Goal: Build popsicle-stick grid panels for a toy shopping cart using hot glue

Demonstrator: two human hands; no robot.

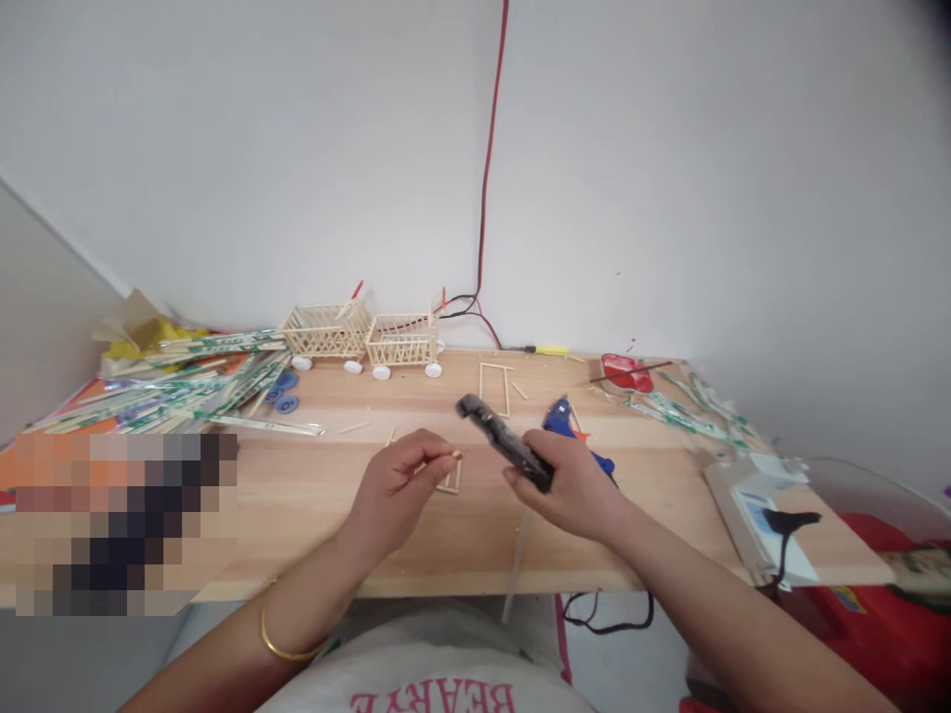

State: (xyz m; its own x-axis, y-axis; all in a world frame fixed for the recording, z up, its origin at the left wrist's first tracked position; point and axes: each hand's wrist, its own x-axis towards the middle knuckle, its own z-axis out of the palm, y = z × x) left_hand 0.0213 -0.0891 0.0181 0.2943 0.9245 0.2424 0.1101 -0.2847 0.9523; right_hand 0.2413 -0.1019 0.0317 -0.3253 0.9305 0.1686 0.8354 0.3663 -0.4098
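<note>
My left hand (405, 480) is closed in a pinch, thumb against forefinger; what the fingertips hold is too small to make out. Just under them shows part of a small frame of wooden sticks (448, 490), the rest hidden by my hand. In my right hand (572, 485) is a dark hand tool (494, 431), pointing up and left above the table; its exact kind is unclear. Behind that hand lies a blue glue gun (557, 414), partly covered. A larger rectangle of sticks (481, 391) lies flat farther back, a loose stick (519, 391) beside it.
Two small stick carts (327, 332) with white wheels stand by the wall. Wrapped sticks (223, 381) pile up left, near blue discs (286, 404). A red container (626, 373), plastic wrappers (690, 421) and a white box (754, 505) with a black cable occupy the right.
</note>
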